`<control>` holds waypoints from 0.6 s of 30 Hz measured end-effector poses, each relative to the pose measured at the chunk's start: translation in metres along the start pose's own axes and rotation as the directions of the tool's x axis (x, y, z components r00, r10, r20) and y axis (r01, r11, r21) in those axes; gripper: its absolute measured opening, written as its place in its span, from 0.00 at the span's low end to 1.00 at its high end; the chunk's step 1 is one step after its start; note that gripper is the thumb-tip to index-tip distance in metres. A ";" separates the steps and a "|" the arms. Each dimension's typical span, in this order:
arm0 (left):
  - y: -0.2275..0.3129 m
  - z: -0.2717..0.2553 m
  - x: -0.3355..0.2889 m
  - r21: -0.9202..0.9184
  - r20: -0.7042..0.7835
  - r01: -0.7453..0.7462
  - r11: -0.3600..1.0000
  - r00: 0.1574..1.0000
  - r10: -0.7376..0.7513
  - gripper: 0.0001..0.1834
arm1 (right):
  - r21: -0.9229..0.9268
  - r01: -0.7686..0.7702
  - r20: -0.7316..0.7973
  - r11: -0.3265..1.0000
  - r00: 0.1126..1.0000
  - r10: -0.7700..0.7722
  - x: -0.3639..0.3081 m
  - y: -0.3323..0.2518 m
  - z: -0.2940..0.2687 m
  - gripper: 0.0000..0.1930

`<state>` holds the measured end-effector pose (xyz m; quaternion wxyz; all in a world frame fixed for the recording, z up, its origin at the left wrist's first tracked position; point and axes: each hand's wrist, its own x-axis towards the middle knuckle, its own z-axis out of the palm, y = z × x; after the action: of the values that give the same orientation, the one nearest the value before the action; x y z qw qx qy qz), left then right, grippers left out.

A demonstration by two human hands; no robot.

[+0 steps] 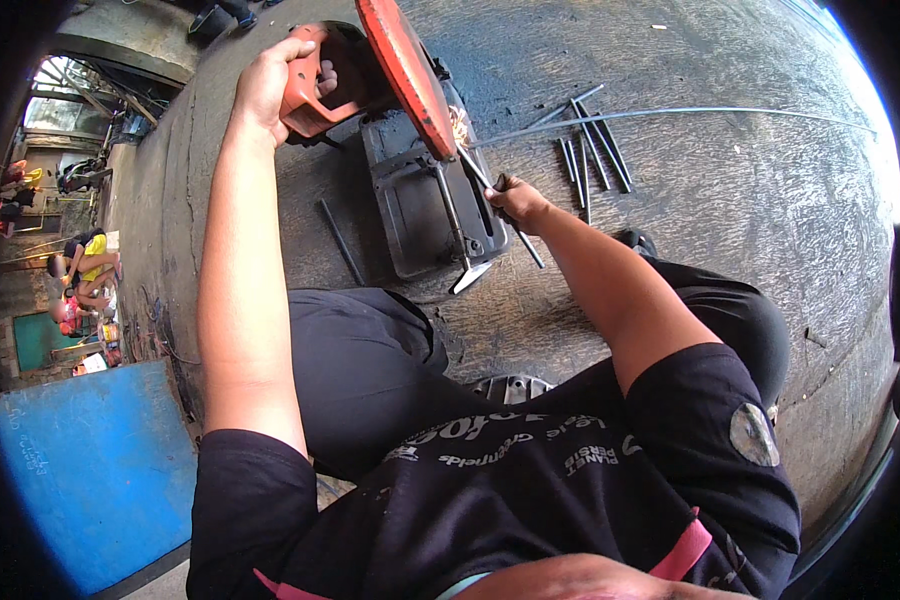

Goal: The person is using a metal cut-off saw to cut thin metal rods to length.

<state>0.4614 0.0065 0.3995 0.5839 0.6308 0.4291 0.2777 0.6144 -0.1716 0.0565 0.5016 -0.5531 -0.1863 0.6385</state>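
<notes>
My left hand point(268, 88) is wrapped round the orange loop handle point(305, 120) of a cut-off saw, at the upper middle of the view. The saw's red-orange blade guard point(412, 78) slants down over its dark metal base point(410, 225). Small sparks point(459, 125) show beside the guard's lower end; the blade itself is hidden. My right hand point(518, 203) is closed on a short metal rod point(526, 244), whose upper end reaches the guard's tip. A long thin rod point(690, 112) runs from the saw out to the right.
Several short metal pieces point(592, 150) lie right of the saw, and a single bar point(341, 243) lies left of it. My bent knees flank the saw's near side. A blue panel point(95, 470) stands at lower left; people point(90, 265) sit farther off at left.
</notes>
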 end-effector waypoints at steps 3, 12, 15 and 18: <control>0.000 -0.001 0.000 0.019 -0.007 0.006 1.000 1.000 -0.006 0.20 | -0.094 0.018 -0.044 0.995 0.999 -0.022 -0.001 -0.003 -0.001 0.10; -0.003 -0.001 0.004 -0.013 -0.006 -0.013 1.000 1.000 0.013 0.20 | -0.235 0.112 -0.096 0.966 0.986 -0.138 -0.001 -0.001 -0.002 0.11; -0.002 0.001 0.001 -0.003 0.002 -0.018 1.000 1.000 0.018 0.20 | -0.181 0.075 -0.095 0.981 0.991 -0.093 0.006 0.001 -0.006 0.10; 0.001 0.001 -0.002 0.008 0.008 -0.005 1.000 1.000 0.005 0.19 | -0.080 0.027 -0.039 0.996 0.999 -0.030 0.010 0.003 -0.011 0.09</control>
<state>0.4615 0.0045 0.4003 0.5823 0.6351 0.4265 0.2751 0.6239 -0.1680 0.0461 0.4920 -0.5826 -0.2094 0.6120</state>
